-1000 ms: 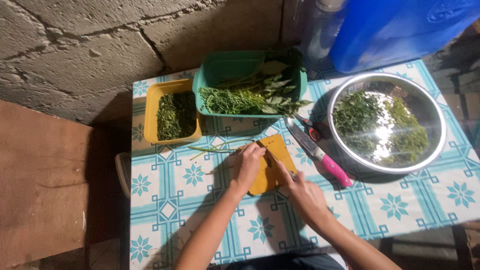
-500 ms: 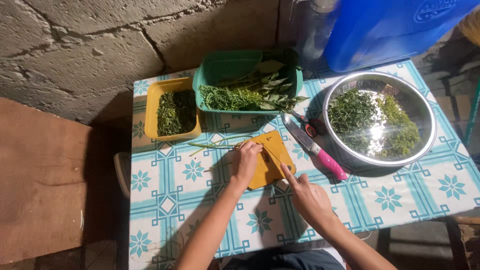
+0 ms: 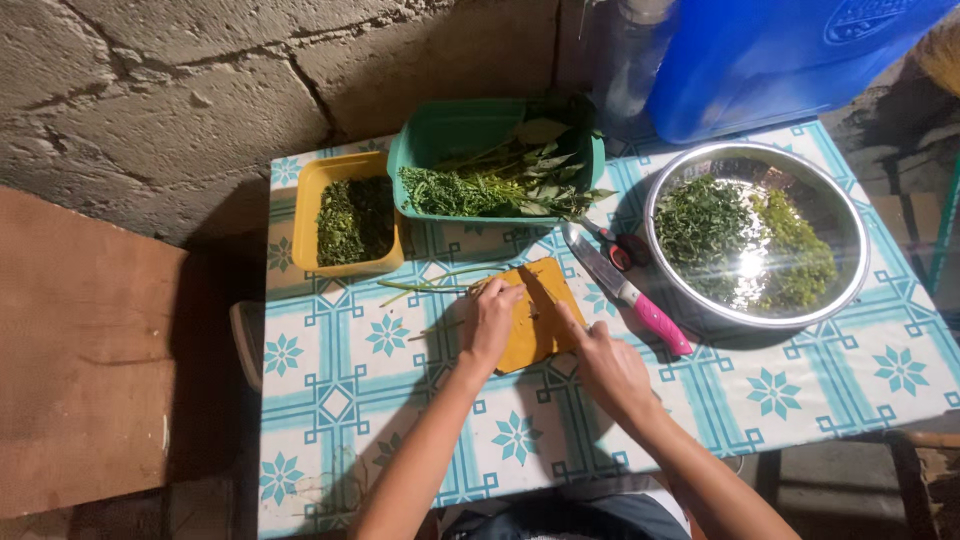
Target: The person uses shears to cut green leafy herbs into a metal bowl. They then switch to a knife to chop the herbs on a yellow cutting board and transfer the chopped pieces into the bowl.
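Herbs, chopped, fill the yellow tub (image 3: pixel 350 222); stems (image 3: pixel 430 287) lie just left of the board (image 3: pixel 535 325). Left hand (image 3: pixel 492 322) presses flat there; right hand (image 3: pixel 610 368) grips a small knife. Uncut sprigs wait in the green tub (image 3: pixel 440 135); more sit in the bowl (image 3: pixel 850 260).

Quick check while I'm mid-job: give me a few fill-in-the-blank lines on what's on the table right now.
1. Both hands, left hand and right hand, rest on the ____ cutting board.
2. The knife lying beside the board has a ____ handle.
3. The yellow tub stands to the left of the ____ tub.
4. The metal bowl holds chopped ____.

Missing words: orange; pink; green; greens
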